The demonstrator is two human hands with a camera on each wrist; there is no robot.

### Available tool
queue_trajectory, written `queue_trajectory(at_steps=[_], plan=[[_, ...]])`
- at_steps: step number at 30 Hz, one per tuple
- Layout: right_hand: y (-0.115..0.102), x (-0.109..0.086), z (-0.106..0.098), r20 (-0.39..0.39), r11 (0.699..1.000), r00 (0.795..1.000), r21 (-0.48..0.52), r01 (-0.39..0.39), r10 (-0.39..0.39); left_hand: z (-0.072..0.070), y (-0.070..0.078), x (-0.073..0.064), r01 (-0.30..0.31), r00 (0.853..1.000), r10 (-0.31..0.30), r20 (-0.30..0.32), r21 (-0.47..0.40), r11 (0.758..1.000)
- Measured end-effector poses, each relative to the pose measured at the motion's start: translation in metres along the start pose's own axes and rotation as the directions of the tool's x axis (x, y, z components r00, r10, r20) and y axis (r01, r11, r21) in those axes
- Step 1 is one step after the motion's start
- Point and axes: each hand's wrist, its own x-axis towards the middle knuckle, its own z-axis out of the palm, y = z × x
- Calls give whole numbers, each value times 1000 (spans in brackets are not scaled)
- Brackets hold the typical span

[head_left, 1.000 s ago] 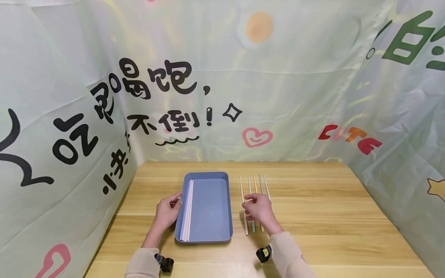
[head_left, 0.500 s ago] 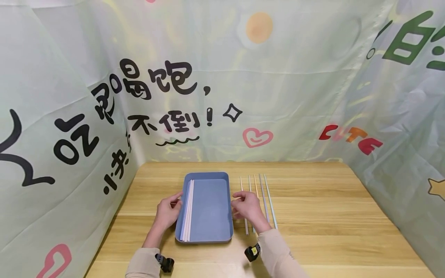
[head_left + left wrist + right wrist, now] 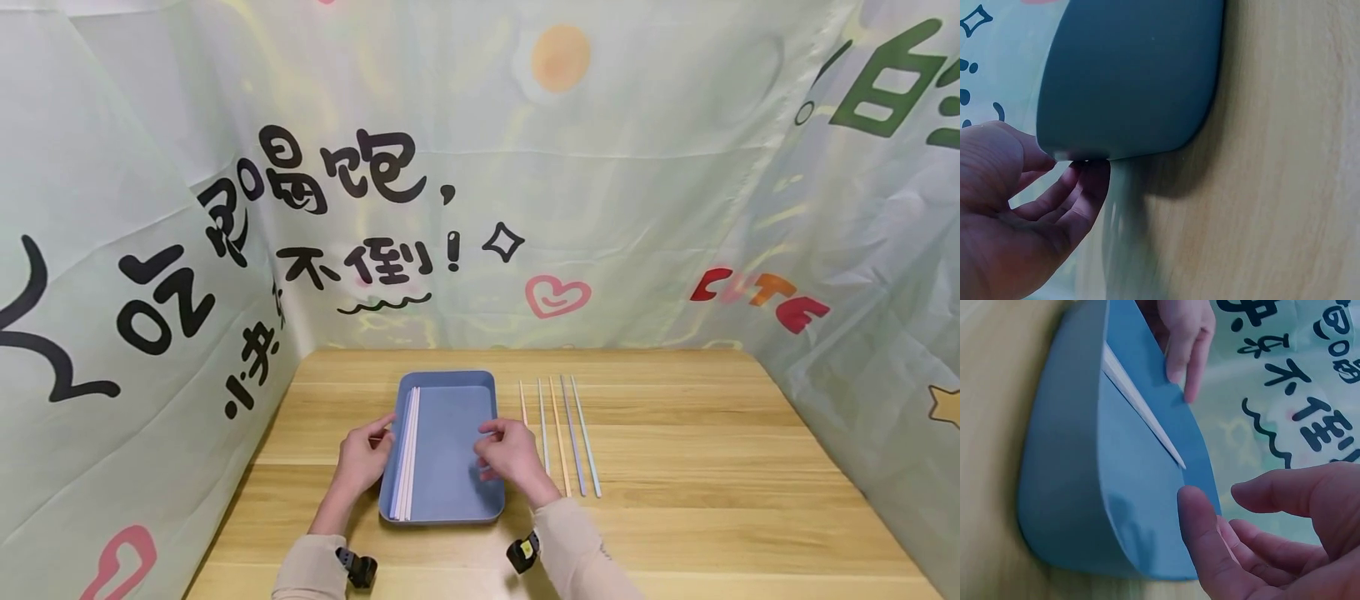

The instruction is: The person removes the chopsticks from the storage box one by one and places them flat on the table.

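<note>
A blue rectangular tray (image 3: 453,450) lies on the table, with several pale pink and lavender chopsticks (image 3: 406,454) side by side along its left edge. My left hand (image 3: 363,460) holds the tray's left rim between thumb and fingers; the left wrist view shows its fingertips against the outer wall. Over the tray's right side hovers my right hand (image 3: 512,458), fingers loosely bent. Between its thumb and fingers (image 3: 1200,531) the right wrist view shows a gap with nothing in it. Right of the tray, several coloured chopsticks (image 3: 572,433) lie roughly parallel, partly hidden by the right hand.
The wooden table (image 3: 712,483) extends to the right of the loose chopsticks. Printed fabric walls (image 3: 637,208) enclose its back and both sides. A small black camera (image 3: 522,552) sits on the right wrist, another on the left.
My right hand has moved left, from above the loose chopsticks to above the tray's right side, uncovering more of the chopsticks. The left hand stays at the tray's rim.
</note>
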Motion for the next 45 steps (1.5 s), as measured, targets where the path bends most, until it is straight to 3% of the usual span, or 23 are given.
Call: queue_trajectory(at_steps=[27, 45], plan=[[2, -1, 50, 51, 998, 997, 34, 55, -57, -1, 0, 0, -13, 1000, 12, -13, -6, 1000], [9, 2, 71, 77, 1000, 997, 20, 6, -7, -1, -1, -1, -23, 1000, 23, -12, -19, 1000]])
